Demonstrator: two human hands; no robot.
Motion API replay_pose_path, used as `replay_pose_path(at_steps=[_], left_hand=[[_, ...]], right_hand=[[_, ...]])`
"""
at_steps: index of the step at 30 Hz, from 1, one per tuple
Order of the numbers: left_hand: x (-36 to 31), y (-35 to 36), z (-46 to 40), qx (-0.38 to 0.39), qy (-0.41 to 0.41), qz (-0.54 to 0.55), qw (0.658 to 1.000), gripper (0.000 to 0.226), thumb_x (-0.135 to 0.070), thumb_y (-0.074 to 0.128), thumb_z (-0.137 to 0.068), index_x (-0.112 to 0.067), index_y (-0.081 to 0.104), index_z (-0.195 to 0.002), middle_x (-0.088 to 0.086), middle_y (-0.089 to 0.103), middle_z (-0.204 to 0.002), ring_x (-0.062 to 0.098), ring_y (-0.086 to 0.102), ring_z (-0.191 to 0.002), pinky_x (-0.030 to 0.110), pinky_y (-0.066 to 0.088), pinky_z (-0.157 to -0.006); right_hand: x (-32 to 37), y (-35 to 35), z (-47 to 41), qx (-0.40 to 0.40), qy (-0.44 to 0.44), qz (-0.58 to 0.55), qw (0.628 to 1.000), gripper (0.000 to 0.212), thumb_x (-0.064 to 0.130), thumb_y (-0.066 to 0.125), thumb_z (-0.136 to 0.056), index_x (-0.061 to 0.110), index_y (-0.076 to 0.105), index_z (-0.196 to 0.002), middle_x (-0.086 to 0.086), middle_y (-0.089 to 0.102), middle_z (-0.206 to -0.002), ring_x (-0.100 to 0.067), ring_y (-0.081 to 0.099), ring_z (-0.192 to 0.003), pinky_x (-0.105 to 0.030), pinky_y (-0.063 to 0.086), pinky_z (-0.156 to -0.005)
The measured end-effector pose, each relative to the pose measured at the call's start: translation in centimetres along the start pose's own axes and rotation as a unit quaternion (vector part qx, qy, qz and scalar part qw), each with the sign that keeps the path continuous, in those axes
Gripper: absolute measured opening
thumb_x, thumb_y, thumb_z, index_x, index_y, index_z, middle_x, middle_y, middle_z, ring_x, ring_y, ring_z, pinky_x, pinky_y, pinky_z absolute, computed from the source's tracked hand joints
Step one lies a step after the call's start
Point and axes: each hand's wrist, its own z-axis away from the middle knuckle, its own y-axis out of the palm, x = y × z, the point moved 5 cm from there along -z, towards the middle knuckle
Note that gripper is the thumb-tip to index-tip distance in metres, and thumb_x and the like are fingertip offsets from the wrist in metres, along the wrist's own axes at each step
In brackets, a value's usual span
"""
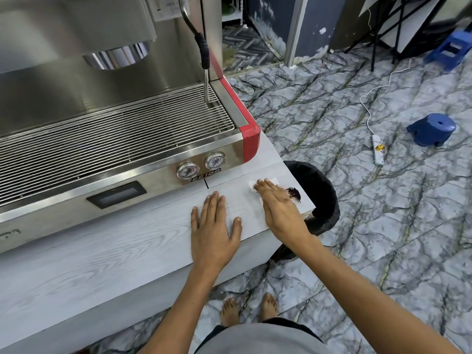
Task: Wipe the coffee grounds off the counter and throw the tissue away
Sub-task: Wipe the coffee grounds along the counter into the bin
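Head view, nearest first: the left hand (214,226) lies flat on the table (102,264), fingers straight and spread, holding nothing and seemingly only steadying the body. Just at its 2 o'clock, the right hand (277,208) lies palm down with straight fingers pressing on the white tissue (265,183), whose edge shows beyond the fingertips. Touching that hand at its 2 o'clock is the dark patch of coffee grounds (293,194), close to the table's corner. Beyond the corner, again toward 2 o'clock, a black-lined bin (321,192) stands on the floor, partly tucked under the table edge. Farther off at 10 o'clock sits the espresso machine (115,118).

Wiping looks to be the step in hand, with the grounds not yet cleared. The next move likely calls for sweeping the tissue across the patch while gathering the grounds into it, then bunching it in the fingers and dropping it into the bin; pushing too fast may scatter grounds onto the floor.
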Motion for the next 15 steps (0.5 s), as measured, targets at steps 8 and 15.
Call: replay_pose_path(at_steps=[8, 15], left_hand=[[0.0, 0.1, 0.1, -0.005, 0.0, 0.006, 1.0, 0.07, -0.055, 0.025, -0.095, -0.016, 0.024, -0.152, -0.002, 0.015, -0.162, 0.009, 0.005, -0.149, 0.042, 0.002, -0.122], [0.0, 0.1, 0.1, -0.006, 0.001, 0.003, 1.0, 0.069, -0.055, 0.026, -0.096, -0.016, 0.023, -0.153, -0.003, 0.013, -0.162, 0.009, 0.004, -0.149, 0.041, 0.0, -0.121]], right_hand=[[-0.4, 1.5, -0.8, 0.022, 0.028, 0.085, 0.996, 0.048, 0.027, 0.03, -0.098, 0.003, 0.049, -0.134, -0.012, 0.048, -0.142, -0.026, 0.038, -0.136, -0.045, 0.027, -0.113], [-1.1, 1.2, -0.2, 0.003, 0.076, 0.106, 0.992, 0.039, 0.013, 0.044, -0.099, 0.001, 0.047, -0.136, -0.014, 0.046, -0.143, -0.026, 0.035, -0.138, -0.045, 0.026, -0.113]])
